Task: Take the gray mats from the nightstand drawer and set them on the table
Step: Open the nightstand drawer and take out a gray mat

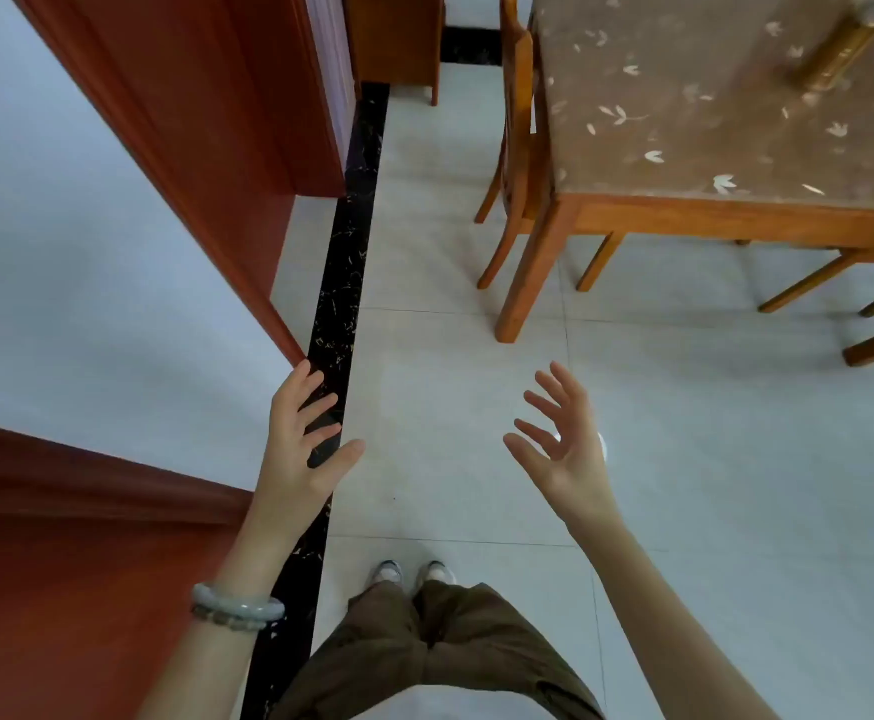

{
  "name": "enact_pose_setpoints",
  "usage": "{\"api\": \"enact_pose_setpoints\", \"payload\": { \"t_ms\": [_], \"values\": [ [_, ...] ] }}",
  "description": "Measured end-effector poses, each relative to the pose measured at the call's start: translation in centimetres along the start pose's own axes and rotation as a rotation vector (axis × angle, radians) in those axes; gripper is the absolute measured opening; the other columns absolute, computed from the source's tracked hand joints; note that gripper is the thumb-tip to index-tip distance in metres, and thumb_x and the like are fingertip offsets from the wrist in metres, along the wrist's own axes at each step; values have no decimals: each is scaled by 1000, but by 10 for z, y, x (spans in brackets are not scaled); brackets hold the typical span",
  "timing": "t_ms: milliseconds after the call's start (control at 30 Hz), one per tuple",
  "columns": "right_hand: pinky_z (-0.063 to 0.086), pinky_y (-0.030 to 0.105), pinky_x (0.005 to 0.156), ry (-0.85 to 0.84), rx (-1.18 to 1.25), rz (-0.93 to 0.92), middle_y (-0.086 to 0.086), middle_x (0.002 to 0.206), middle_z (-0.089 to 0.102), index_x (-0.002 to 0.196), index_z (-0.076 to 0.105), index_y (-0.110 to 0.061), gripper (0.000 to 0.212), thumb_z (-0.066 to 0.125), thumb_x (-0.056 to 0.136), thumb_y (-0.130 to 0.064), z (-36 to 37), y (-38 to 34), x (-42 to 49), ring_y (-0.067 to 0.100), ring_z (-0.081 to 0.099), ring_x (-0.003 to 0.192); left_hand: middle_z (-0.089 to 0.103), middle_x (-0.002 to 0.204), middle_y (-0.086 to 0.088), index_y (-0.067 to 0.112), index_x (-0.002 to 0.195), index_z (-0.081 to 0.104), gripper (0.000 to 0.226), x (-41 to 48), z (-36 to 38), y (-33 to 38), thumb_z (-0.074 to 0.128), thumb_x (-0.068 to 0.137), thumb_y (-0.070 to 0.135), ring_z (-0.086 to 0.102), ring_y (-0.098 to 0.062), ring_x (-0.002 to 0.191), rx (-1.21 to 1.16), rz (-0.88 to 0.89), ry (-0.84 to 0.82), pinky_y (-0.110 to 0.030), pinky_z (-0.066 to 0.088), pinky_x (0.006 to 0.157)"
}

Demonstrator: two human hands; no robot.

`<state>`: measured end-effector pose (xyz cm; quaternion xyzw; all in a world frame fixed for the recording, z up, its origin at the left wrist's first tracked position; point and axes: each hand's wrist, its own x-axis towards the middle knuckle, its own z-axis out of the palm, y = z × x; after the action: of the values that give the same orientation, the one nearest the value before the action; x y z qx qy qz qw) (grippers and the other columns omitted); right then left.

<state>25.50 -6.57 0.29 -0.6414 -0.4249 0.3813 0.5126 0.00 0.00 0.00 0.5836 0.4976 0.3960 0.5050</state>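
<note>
Head view: both hands are held out over the tiled floor (450,356).
Left hand (299,439): fingers spread wide, holding nothing; bracelet (237,608) on the wrist.
Right hand (564,439): fingers spread wide, holding nothing.
Worktop (684,122): ahead and right of the Right hand, well apart.
Gray mats: position cannot be told.

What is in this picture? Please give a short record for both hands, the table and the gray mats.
left hand: open, fingers spread, holds nothing
right hand: open, fingers spread, holds nothing
table: ahead on the right, brown patterned cover
gray mats: none in view
chair: at the table's left side
bracelet: on the left wrist
</note>
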Motion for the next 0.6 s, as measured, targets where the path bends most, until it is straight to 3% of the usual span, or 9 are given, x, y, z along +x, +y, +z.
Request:
{"api": "enact_pose_setpoints", "payload": {
  "t_ms": [133, 267, 467, 600],
  "values": [
    [49, 25, 96, -22, -18, 20, -4, 142, 42, 135, 30, -37, 77, 72, 79, -6, -2, -4, 15, 8, 50, 123, 38, 145, 17, 41, 142, 28, 83, 12, 5, 3, 70, 74, 19, 47, 0, 125, 3, -18, -3, -16, 45, 93],
    [49, 27, 98, -40, -18, 11, -2, 142, 42, 141, 29, -26, 77, 71, 80, -6, -3, -7, 37, 10, 50, 124, 37, 145, 17, 33, 145, 27, 84, 29, 10, 4, 70, 74, 19, 47, 1, 125, 10, -11, 7, -17, 45, 93],
    [49, 26, 97, -66, -6, 26, -3, 142, 42, 141, 29, -26, 76, 71, 81, -6, 5, -9, 81, 10, 50, 123, 38, 143, 20, 30, 145, 27, 83, 72, 10, 6, 70, 74, 17, 48, 3, 123, 1, -14, 16, -13, 45, 90],
    [49, 25, 97, -71, -22, 26, -3, 142, 43, 141, 29, -27, 76, 72, 81, -8, 20, -8, 127, 11, 50, 123, 38, 141, 22, 41, 139, 30, 80, 120, 4, 0, 70, 74, 16, 48, 2, 123, -17, -4, 6, -13, 45, 89]
  ]
}}
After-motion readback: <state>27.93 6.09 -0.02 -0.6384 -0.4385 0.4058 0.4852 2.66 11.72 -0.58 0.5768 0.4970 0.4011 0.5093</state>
